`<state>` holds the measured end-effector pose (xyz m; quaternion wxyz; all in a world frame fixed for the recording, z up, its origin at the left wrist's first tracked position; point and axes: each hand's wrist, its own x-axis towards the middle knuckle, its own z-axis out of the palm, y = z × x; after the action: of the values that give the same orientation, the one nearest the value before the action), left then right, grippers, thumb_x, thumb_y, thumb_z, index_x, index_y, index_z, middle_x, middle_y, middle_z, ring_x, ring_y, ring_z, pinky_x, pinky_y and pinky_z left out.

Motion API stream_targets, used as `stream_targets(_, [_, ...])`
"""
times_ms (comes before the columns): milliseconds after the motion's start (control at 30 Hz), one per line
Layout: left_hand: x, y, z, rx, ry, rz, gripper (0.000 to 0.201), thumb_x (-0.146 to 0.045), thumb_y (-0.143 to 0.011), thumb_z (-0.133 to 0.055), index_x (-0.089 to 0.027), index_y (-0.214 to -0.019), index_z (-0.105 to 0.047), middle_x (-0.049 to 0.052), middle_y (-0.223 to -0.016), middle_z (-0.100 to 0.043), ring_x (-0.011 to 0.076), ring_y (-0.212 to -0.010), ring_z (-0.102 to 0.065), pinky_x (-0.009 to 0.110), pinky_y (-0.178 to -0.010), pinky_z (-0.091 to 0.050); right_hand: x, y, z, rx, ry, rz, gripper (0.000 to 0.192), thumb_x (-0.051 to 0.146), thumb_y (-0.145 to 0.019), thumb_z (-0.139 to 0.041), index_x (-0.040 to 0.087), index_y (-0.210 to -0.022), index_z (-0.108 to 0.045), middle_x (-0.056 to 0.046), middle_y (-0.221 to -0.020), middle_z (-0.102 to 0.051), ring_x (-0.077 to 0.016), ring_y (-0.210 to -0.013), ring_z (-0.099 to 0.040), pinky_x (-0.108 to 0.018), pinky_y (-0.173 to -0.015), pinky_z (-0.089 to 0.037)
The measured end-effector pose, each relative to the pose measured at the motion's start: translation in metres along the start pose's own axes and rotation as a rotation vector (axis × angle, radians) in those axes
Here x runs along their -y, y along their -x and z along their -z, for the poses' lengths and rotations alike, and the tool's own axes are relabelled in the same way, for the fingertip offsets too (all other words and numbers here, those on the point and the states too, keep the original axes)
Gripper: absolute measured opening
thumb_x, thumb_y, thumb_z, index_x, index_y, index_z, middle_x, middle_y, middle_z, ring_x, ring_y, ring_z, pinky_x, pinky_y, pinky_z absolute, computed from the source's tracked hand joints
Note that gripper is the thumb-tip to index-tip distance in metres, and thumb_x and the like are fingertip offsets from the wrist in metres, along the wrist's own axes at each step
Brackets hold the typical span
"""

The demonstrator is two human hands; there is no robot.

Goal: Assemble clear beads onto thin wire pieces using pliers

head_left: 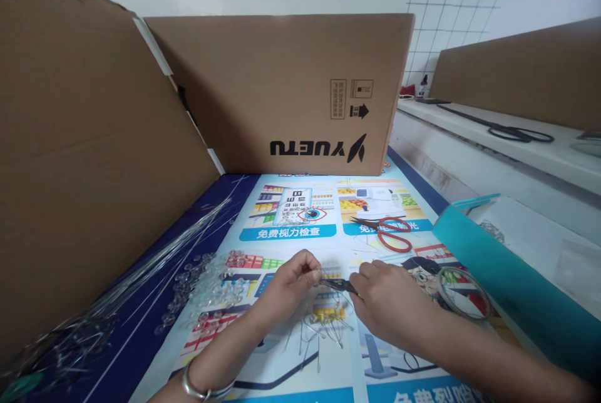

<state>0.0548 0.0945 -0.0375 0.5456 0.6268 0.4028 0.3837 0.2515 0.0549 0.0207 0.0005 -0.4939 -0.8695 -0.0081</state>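
Note:
My right hand [389,300] is closed around the handles of small dark pliers [335,284], whose jaws point left. At the tip of the jaws, my left hand [295,281] pinches something too small to make out. Just below the pliers lies a loose pile of thin bent wire pieces [333,328] on the printed sheet [277,378]. Clear round beads [230,293] are scattered left of my left hand. Beyond my right hand rest red-handled scissors [394,241] with their blades pointing left.
Cardboard panels [282,77] stand at the back and left. Long thin wires [164,265] run along the left side. On the right are a roll of tape [487,303] and a teal box [498,278]. Black scissors [516,134] lie on a white ledge [563,156].

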Motion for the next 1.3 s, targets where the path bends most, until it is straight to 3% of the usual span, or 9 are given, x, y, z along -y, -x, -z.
stream_targets(233, [0.0, 0.001, -0.002, -0.032, -0.006, 0.002, 0.009, -0.025, -0.081, -0.051, -0.017, -0.078, -0.049, -0.001, -0.072, -0.05, 0.0117, -0.069, -0.045, 0.025, -0.065, -0.036, 0.0, 0.002, -0.003, -0.038, 0.016, 0.001, 0.022, 0.025, -0.084, -0.037, 0.017, -0.083, -0.058, -0.009, -0.08, -0.057, -0.0216, -0.075, -0.05, -0.032, -0.062, -0.032])
stream_targets(467, [0.001, 0.001, -0.002, -0.034, -0.036, 0.002, 0.008, -0.024, -0.08, -0.052, -0.017, -0.077, -0.049, -0.001, -0.072, -0.049, 0.0114, -0.069, -0.045, 0.024, -0.065, -0.036, -0.002, 0.0, 0.005, 0.017, -0.037, -0.043, 0.022, 0.028, -0.082, -0.04, 0.017, -0.082, -0.06, -0.008, -0.082, -0.059, -0.0203, -0.075, -0.053, -0.03, -0.06, -0.033])
stream_targets(1300, [0.0, 0.0, -0.001, 0.015, -0.111, -0.026, 0.007, -0.022, -0.081, -0.051, -0.017, -0.076, -0.049, -0.001, -0.071, -0.05, 0.0112, -0.068, -0.045, 0.024, -0.064, -0.035, -0.009, -0.003, -0.001, 0.065, -0.049, -0.02, 0.024, 0.028, -0.081, -0.038, 0.019, -0.074, -0.06, -0.004, -0.076, -0.063, -0.0179, -0.067, -0.057, -0.028, -0.053, -0.027])
